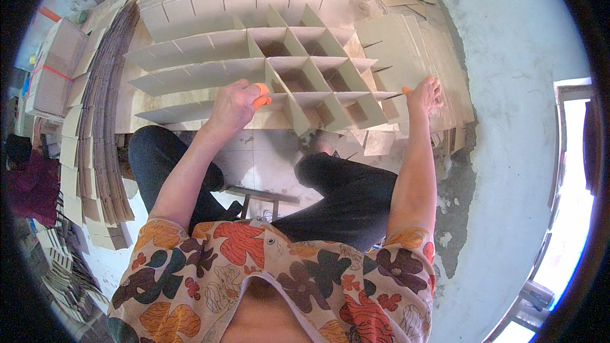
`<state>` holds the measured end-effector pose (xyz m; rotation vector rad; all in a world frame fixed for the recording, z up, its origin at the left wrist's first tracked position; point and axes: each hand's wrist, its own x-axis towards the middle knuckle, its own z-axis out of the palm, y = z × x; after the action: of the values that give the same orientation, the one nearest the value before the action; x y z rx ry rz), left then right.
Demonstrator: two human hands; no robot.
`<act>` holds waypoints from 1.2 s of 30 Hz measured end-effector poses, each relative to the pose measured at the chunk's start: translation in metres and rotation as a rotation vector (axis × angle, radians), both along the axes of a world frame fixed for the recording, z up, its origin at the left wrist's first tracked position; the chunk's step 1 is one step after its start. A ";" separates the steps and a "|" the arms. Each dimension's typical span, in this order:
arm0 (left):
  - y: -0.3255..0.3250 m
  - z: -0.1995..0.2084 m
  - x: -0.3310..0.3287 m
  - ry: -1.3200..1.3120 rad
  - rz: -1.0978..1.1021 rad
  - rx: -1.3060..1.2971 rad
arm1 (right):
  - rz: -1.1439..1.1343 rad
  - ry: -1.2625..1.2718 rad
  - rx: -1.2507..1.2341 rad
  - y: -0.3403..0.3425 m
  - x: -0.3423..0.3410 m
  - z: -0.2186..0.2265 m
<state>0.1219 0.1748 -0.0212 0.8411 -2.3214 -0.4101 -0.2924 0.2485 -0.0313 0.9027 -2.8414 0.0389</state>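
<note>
A partly joined cardboard divider grid [309, 60] stands on the table in front of me, with long notched strips crossed by shorter ones. My left hand [236, 107] is closed on the nearest long strip [181, 112], left of the cells. Orange covers [260, 96] wrap its fingertips. At the strip's other end is my right hand [424, 96], its fingers apart over a stack of flat cardboard pieces [406, 51]. The right thumb, in an orange cover, lies close to the strip's tip; whether it touches is hard to tell.
Rows of notched cardboard strips [238, 3] line the back of the table. Another tall stack [105, 108] curves along the left. A carton bundle [54, 67] with a red band stands beyond it. The worn wall [515, 89] rises on the right. Below are my legs and a small stool [262, 195].
</note>
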 end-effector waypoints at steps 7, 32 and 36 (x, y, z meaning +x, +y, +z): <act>-0.003 -0.007 0.001 -0.017 -0.007 -0.038 | 0.047 0.019 -0.068 -0.003 0.015 0.013; -0.012 -0.011 0.063 -0.034 -0.036 -0.087 | 0.552 0.106 -0.793 0.025 0.136 0.188; -0.010 -0.021 0.013 0.039 -0.134 -0.106 | 0.594 -0.057 -0.868 0.026 0.127 0.195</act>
<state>0.1347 0.1645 -0.0425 0.6236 -2.3480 -0.3535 -0.1649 0.2741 0.1638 1.4153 -2.0873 1.2412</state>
